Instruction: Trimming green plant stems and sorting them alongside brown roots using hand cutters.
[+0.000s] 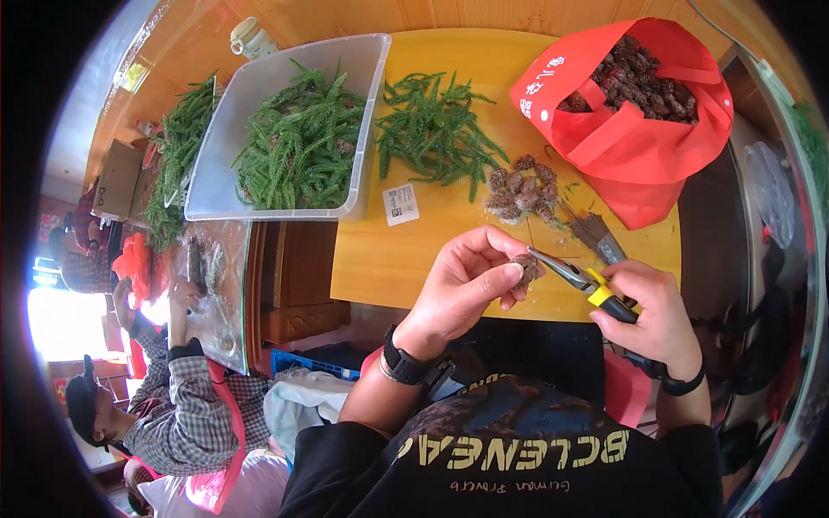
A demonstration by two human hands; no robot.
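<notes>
My left hand (475, 281) pinches a small brown pine cone (528, 273) between thumb and fingers above the table's front edge. In my right hand (656, 312) is a pair of long-nosed pliers (566, 269) with yellow and black handles. The tips of the pliers reach the pine cone, beside my left thumb; a thin wire seems to stick up there. Whether the jaws grip the wire cannot be made out. Just beyond my hands lie several loose pine cones (522, 188) and a bundle of thin brown stems or wires (596, 235).
A red bag (639, 164) full of pine cones stands at the right of the yellow table (363, 259). Green sprigs (436, 129) lie beside a clear plastic bin (371, 112) holding more greenery. A white label (400, 205) is nearby. At left, another person (186, 406) works at a glass-topped table.
</notes>
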